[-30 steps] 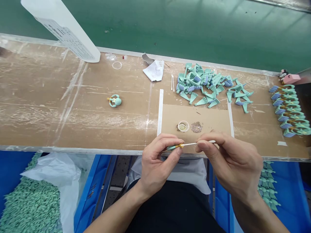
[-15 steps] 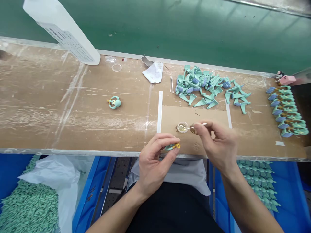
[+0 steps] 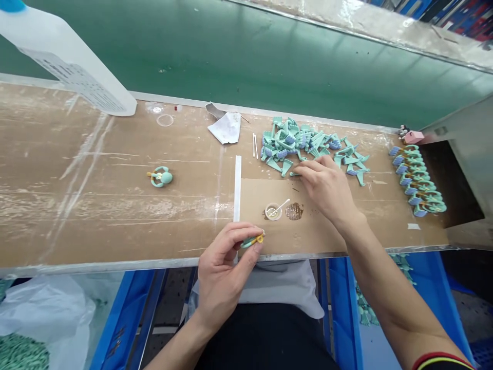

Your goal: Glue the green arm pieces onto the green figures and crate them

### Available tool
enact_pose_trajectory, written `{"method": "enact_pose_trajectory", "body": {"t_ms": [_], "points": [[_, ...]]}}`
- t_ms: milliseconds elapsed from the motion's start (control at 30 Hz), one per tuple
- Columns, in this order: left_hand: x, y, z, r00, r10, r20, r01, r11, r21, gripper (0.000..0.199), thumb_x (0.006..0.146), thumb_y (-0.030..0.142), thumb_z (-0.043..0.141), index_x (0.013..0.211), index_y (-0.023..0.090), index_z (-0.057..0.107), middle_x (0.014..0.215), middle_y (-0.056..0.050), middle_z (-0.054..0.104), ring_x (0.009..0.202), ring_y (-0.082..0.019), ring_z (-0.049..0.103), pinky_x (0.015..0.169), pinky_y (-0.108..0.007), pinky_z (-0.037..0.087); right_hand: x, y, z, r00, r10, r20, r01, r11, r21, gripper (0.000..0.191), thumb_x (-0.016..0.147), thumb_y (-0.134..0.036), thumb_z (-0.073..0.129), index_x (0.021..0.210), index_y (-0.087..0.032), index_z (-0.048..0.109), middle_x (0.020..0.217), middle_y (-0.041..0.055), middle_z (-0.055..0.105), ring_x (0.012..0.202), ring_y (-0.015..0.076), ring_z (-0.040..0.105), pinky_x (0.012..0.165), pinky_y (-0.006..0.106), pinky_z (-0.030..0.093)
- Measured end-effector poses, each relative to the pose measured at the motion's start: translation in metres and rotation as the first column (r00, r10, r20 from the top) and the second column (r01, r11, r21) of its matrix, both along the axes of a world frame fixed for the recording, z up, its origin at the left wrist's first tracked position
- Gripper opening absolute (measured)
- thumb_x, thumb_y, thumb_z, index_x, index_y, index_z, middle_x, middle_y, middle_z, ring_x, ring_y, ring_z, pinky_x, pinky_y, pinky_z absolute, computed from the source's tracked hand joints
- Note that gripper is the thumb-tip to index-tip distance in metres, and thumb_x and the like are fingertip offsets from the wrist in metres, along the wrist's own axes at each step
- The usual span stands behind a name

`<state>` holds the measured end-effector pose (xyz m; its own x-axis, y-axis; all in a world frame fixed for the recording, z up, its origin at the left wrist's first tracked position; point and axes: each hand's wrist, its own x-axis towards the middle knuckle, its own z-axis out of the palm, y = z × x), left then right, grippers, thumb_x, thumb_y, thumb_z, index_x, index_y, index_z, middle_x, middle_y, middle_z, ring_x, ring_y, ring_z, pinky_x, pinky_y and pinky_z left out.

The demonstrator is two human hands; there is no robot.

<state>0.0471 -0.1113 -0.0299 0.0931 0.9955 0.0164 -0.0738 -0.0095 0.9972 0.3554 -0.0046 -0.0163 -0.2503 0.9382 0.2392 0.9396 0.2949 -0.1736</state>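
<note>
My left hand (image 3: 227, 267) pinches a small green and yellow plastic toy part (image 3: 252, 240) between thumb and fingers near the table's front edge. Its yellow end has a small loop. My right hand (image 3: 327, 187) is at the front of a pile of green and lilac plastic pieces (image 3: 295, 139), its fingertips closed on a green piece (image 3: 295, 173) of which only one end shows. Between the hands stands a small clear cup (image 3: 273, 211) of yellowish liquid. A cotton swab (image 3: 283, 205) leans in it.
A row of assembled green toys (image 3: 418, 180) stands at the right. One similar toy (image 3: 162, 177) lies at left. Two cotton swabs (image 3: 254, 146), a paper scrap (image 3: 226, 128) and a white bottle (image 3: 77, 67) are farther back. Blue bins (image 3: 131, 308) sit below the front edge.
My right hand has let go of the cotton swab, leaving it in the cup, and moved to the pile. My left hand still holds its part. The camera view has shifted.
</note>
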Motion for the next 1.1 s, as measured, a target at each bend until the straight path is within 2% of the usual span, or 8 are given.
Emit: {"method": "enact_pose_trajectory", "body": {"t_ms": [100, 233, 367, 433, 500, 600, 733, 1100], "points": [[0.001, 0.000, -0.002, 1.000, 0.010, 0.016, -0.010, 1.000, 0.019, 0.010, 0.113, 0.026, 0.089, 0.120, 0.027, 0.096, 0.122, -0.011, 0.088, 0.115, -0.024, 0.084, 0.098, -0.031, 0.067, 0.000, 0.017, -0.002, 0.986, 0.048, 0.160, -0.043, 0.999, -0.032, 0.038, 0.120, -0.010, 0.058, 0.116, -0.022, 0.094, 0.117, 0.0131, 0.091, 0.107, 0.0356, 0.064, 0.097, 0.052, 0.052], [0.003, 0.002, -0.001, 0.998, 0.016, 0.058, -0.016, 1.000, 0.004, 0.010, 0.113, 0.025, 0.089, 0.120, 0.027, 0.095, 0.116, -0.008, 0.088, 0.106, -0.022, 0.084, 0.095, -0.032, 0.066, -0.001, 0.022, -0.003, 0.986, 0.027, 0.167, -0.030, 0.999, 0.012, 0.040, 0.118, -0.009, 0.055, 0.110, -0.020, 0.093, 0.107, 0.0156, 0.088, 0.103, 0.0347, 0.066, 0.096, 0.052, 0.051], [0.004, 0.004, 0.003, 0.999, 0.014, 0.041, -0.014, 1.000, -0.017, 0.008, 0.113, 0.026, 0.089, 0.117, 0.028, 0.096, 0.115, -0.009, 0.089, 0.103, -0.023, 0.084, 0.091, -0.035, 0.066, -0.015, -0.018, 0.011, 0.963, -0.077, -0.260, 0.104, 0.991, 0.088, 0.023, 0.119, -0.023, 0.069, 0.116, -0.023, 0.091, 0.116, 0.0116, 0.090, 0.100, 0.0289, 0.075, 0.093, 0.045, 0.057], [0.004, 0.005, 0.003, 0.999, 0.018, 0.034, -0.018, 1.000, 0.003, 0.009, 0.113, 0.026, 0.089, 0.118, 0.028, 0.096, 0.116, -0.010, 0.089, 0.103, -0.024, 0.084, 0.089, -0.036, 0.066, -0.030, -0.054, 0.021, 0.777, -0.175, -0.604, 0.190, 0.981, -0.039, 0.011, 0.114, -0.033, 0.084, 0.113, -0.025, 0.091, 0.103, 0.0056, 0.087, 0.085, 0.0227, 0.072, 0.081, 0.039, 0.057], [0.006, 0.006, 0.002, 1.000, 0.011, 0.027, -0.011, 0.999, 0.030, 0.011, 0.112, 0.025, 0.089, 0.119, 0.028, 0.097, 0.118, -0.010, 0.088, 0.105, -0.024, 0.085, 0.088, -0.035, 0.066, -0.048, -0.091, 0.029, 0.488, -0.338, -0.805, 0.144, 0.941, -0.307, 0.015, 0.110, -0.040, 0.093, 0.112, -0.026, 0.091, 0.087, 0.0011, 0.082, 0.072, 0.0187, 0.067, 0.069, 0.033, 0.054], [0.009, 0.008, 0.001, 1.000, 0.007, -0.009, -0.006, 0.997, 0.071, 0.014, 0.110, 0.021, 0.091, 0.119, 0.029, 0.098, 0.118, -0.009, 0.088, 0.106, -0.023, 0.085, 0.089, -0.032, 0.067, -0.075, -0.126, 0.029, 0.116, -0.558, -0.822, -0.124, 0.813, -0.569, 0.024, 0.107, -0.047, 0.098, 0.112, -0.024, 0.091, 0.083, 0.0000, 0.077, 0.068, 0.0147, 0.063, 0.062, 0.027, 0.052], [0.012, 0.010, 0.003, 0.999, -0.006, -0.032, 0.009, 0.996, 0.093, 0.015, 0.108, 0.021, 0.093, 0.119, 0.029, 0.098, 0.117, -0.009, 0.088, 0.106, -0.023, 0.085, 0.090, -0.032, 0.069, -0.094, -0.135, 0.019, -0.108, -0.664, -0.740, -0.288, 0.733, -0.617, 0.032, 0.101, -0.049, 0.105, 0.106, -0.022, 0.088, 0.081, -0.0004, 0.073, 0.067, 0.0119, 0.058, 0.061, 0.023, 0.049], [0.009, 0.004, 0.003, 0.999, -0.005, -0.054, 0.015, 0.985, 0.174, 0.023, 0.108, 0.016, 0.092, 0.124, 0.032, 0.098, 0.119, -0.008, 0.087, 0.105, -0.022, 0.085, 0.094, -0.032, 0.071, -0.099, -0.139, 0.016, -0.069, -0.691, -0.720, -0.312, 0.700, -0.642, 0.040, 0.099, -0.054, 0.105, 0.101, -0.020, 0.083, 0.081, 0.0005, 0.073, 0.066, 0.0124, 0.056, 0.063, 0.024, 0.047]]}}
